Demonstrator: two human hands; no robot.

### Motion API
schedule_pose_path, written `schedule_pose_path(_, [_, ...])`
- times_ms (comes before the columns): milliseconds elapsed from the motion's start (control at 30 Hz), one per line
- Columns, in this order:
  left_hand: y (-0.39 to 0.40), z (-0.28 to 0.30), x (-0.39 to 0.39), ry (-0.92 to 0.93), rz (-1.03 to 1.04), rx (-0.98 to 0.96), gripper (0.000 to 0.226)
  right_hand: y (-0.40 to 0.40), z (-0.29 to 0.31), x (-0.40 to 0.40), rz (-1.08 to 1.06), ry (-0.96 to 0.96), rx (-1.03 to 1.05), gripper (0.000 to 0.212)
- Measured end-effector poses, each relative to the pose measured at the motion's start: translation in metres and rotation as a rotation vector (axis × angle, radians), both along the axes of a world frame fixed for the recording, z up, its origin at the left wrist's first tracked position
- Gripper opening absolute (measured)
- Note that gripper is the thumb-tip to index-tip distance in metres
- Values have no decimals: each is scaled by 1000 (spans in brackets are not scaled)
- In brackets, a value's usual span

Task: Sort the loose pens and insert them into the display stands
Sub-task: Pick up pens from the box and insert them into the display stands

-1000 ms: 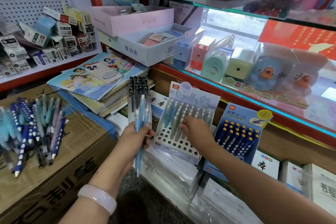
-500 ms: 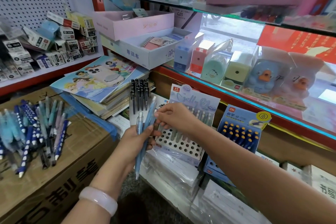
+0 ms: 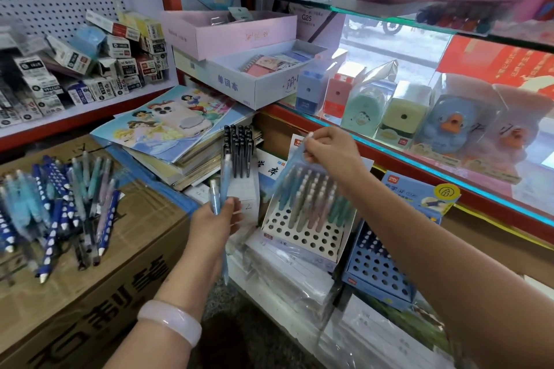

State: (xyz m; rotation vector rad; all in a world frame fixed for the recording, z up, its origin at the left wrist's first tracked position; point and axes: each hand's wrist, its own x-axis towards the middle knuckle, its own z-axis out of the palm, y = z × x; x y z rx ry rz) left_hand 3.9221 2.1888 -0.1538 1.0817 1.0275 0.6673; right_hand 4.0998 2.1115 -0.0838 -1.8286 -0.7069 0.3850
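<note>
- Between the right hand's [image 3: 329, 148] pinching fingertips hangs one pale blue pen [image 3: 292, 169], held by its top end and slanting down-left, its tip over the white display stand [image 3: 302, 237] directly beneath that hand; it is not yet seated, so this looks like the insertion step in progress.
- Under that hand, the stand's upper rows carry pastel pens [image 3: 314, 201]; the rows nearer the person show bare holes, so I judge it roughly half filled.
- Off to that hand's right, a blue display stand [image 3: 374, 272] holds dark blue pens at its back and many open holes in front.
- To its left, the left hand [image 3: 214, 223] curls round two light blue pens [image 3: 221, 189], upright, waiting their turn; beyond it a clear stand of black pens [image 3: 238, 150] looks full.
- Further left of that hand, a heap of loose pens [image 3: 54, 204] lies on a cardboard box [image 3: 126, 263]; most sorting appears still ahead.
</note>
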Motion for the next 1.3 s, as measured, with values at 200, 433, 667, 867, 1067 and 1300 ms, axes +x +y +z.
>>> schedule_pose_path(200, [-1,2,1,-21,26,-6,17,5,-32,9,-15,-342,-104,9])
schedule_pose_path(433, [-7,8,7,-26,-26,81,16,11,-56,11,-24,-404,-206,10])
schedule_pose_path(667, [-5,9,11,-19,-29,95,16,15,-65,13,-9,-464,-280,9])
schedule_pose_path(867, [-5,10,11,-26,-37,93,17,11,-66,19,40,-552,-422,9])
schedule_pose_path(1067, [-7,13,9,-12,-73,77,15,24,-61,20,55,-505,-593,12])
schedule_pose_path(1300, [-10,14,3,29,-190,66,14,28,-45,9,81,-531,-616,18])
